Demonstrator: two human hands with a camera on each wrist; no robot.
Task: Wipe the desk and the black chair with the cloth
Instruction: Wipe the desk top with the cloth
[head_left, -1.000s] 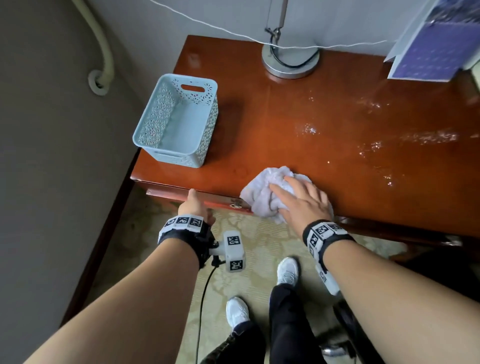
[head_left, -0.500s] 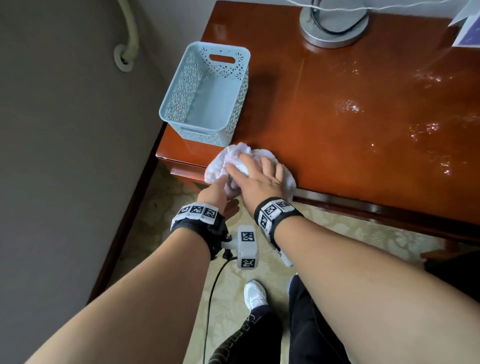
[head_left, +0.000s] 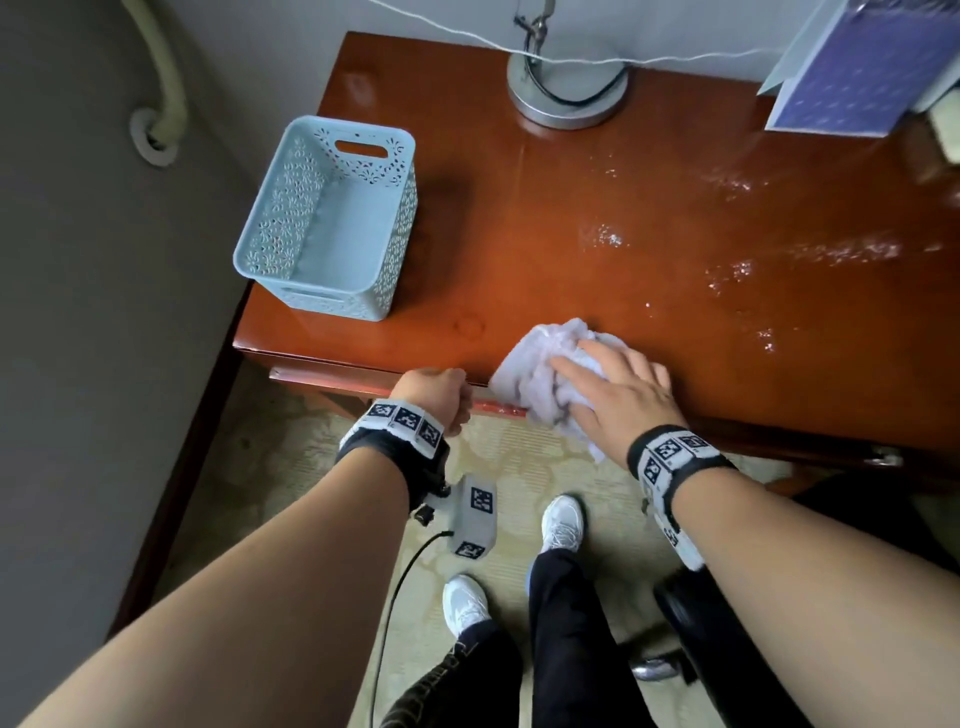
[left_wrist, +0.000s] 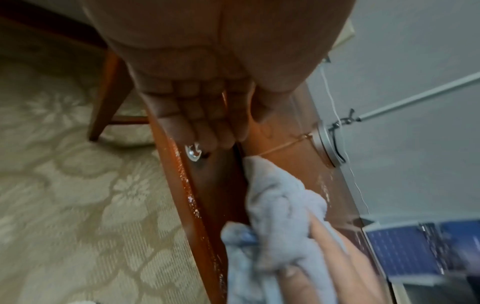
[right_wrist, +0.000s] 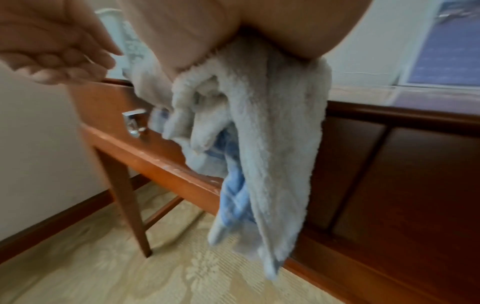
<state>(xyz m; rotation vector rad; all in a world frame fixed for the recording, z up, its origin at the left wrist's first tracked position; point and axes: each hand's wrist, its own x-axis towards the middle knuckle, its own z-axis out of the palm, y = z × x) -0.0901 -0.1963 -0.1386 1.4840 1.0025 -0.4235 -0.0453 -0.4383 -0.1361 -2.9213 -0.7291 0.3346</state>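
The left hand (head_left: 434, 395) is at the front edge of the worktop (head_left: 571, 249), with its fingers (left_wrist: 205, 123) curled together just below the edge, close to a small metal fitting (left_wrist: 193, 153) on the front rail; this grip has nothing in it, and the fingertips seem to touch the wood, but this I cannot tell for sure. Behind this hand and a little to its left, a light blue basket (head_left: 332, 218) stands on the near left corner of the worktop. Just to the right of the left hand, the right hand (head_left: 618, 395) lies flat on the cloth (head_left: 540, 379), its fingers stretched and spread, pressing the bunched cloth on the front edge of the worktop. So this grip is wide, not closed around the cloth. One part of the cloth (right_wrist: 259, 144) hangs down over the edge, under the palm. Behind the right hand, a round lamp base (head_left: 566, 88) stands near the wall, and wet shining marks (head_left: 737, 270) are on the wood behind it and to its right. Further right, at the back, a purple booklet (head_left: 852, 67) stands. Below the right forearm, a part of the black chair (head_left: 727, 654) is on the floor.
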